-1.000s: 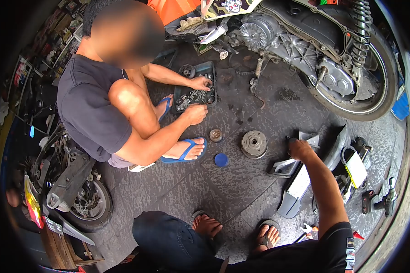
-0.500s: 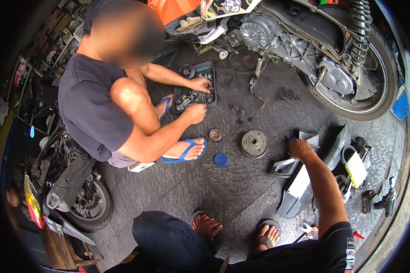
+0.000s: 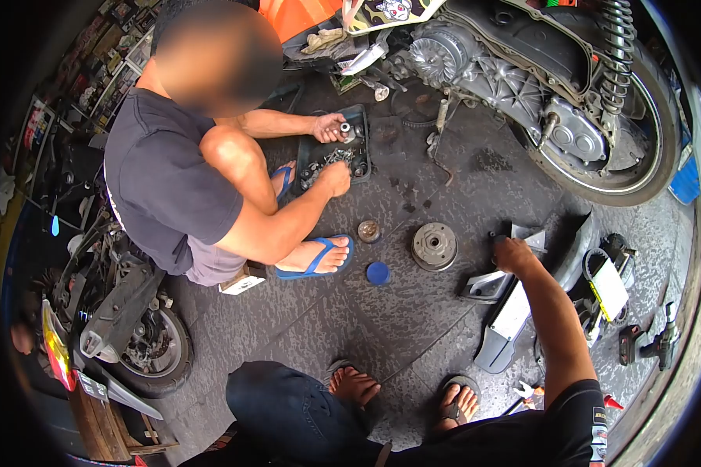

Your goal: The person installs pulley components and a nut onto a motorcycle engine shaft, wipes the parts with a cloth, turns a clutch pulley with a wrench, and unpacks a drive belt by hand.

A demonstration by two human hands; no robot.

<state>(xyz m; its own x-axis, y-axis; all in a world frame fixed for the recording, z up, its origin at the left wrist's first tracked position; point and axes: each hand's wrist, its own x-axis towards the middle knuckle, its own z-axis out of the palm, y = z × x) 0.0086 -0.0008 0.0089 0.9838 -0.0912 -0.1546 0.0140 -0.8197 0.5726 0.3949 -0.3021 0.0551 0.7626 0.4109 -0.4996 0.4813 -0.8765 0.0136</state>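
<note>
My right hand is closed at the end of my outstretched arm, over the grey and white plastic covers on the floor. A small dark bit shows at its fingers, too little to name. Beneath and beside it lie a grey angular cover and a long cover with a white panel. Left of the hand, a round metal clutch assembly rests flat on the floor. Near it are a small open tin and a blue lid. My left hand is out of view.
A crouching co-worker lifts a small metal part above a tray of bolts. A scooter's engine and rear wheel stand at upper right. A cordless drill lies right; another scooter wheel is left.
The co-worker's upper hand has risen and turned palm up, with a small metal part in it. The co-worker's other hand shifts slightly left over the tray. My right hand stays put.
</note>
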